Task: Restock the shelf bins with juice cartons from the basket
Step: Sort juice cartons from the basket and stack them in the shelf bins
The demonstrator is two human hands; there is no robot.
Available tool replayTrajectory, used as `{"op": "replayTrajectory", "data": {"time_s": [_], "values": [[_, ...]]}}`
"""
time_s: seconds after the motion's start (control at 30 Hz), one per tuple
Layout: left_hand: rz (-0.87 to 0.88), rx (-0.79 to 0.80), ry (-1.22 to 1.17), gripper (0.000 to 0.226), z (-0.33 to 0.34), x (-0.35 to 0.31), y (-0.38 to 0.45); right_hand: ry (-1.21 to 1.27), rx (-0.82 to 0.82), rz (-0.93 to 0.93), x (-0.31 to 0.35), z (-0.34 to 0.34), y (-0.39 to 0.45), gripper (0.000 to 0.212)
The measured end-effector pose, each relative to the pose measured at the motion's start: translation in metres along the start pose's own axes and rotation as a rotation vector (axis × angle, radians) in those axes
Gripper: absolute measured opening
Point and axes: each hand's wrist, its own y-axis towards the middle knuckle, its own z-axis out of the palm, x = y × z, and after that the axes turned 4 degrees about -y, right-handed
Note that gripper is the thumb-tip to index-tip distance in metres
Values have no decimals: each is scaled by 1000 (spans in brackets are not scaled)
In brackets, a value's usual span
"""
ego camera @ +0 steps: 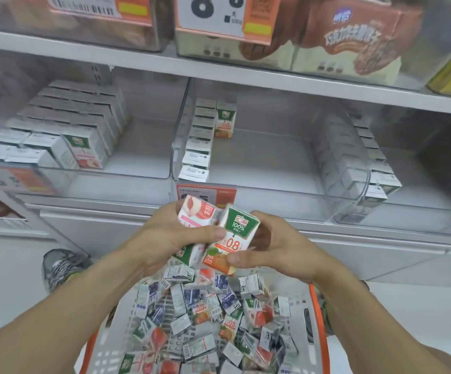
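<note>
A person's two bare hands meet above a white basket [116, 336] with an orange rim, heaped with small juice cartons [208, 319] lying at all angles; its near end is cut off by the frame edge. The left hand [165, 238] has its grip curled round a pink peach carton [194, 214], whose lower half is hidden behind the thumb and the neighbouring carton. The right hand [281, 249] pinches a green-and-orange carton [232, 238] between thumb and fingers; the two cartons touch.

On the shelf beyond, the clear left bin [143, 147] holds rows of peach cartons [84, 147] filling its left part. The middle bin [259, 168] holds one file of cartons [198, 141] along its left wall and a single upright carton far back. The right bin [353, 190] is blurred and cut off, its cartons hard to make out. Price tags [208, 195] on the bins are too smeared to read. A shoe [60, 268] shows on the floor, left of the basket.
</note>
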Motion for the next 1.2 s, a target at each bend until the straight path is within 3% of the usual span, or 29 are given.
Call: {"op": "replayTrajectory", "data": {"time_s": [0.1,0.23,0.37,0.47,0.57,0.63,0.73,0.83,1.03,1.2], "values": [[17,4,39,63,-6,-4,0,-180,-45,-43,8,-3,-1,40],[47,-38,57,66,-2,-8,-5,10,-214,-98,15,-6,2,37],[117,-190,71,70,-8,-13,-12,36,-322,-234,23,-18,1,34],[92,-213,-120,60,-15,-17,-17,89,-546,-339,43,-32,4,35],[57,-212,-284,42,-15,-16,-21,-109,-779,-353,63,-51,27,33],[52,-228,-306,42,-16,-13,-21,-296,-878,-280,67,-67,60,34],[58,-283,-327,35,-22,-12,-18,-546,-884,-133,69,-83,124,37],[85,-280,-362,38,-25,-13,-14,-550,-804,19,70,-88,178,44],[169,-252,-428,42,-45,-21,-6,-647,-827,18,61,-91,230,43],[227,-273,-478,44,-53,-32,-3,-342,-815,31,52,-92,223,69]]}}
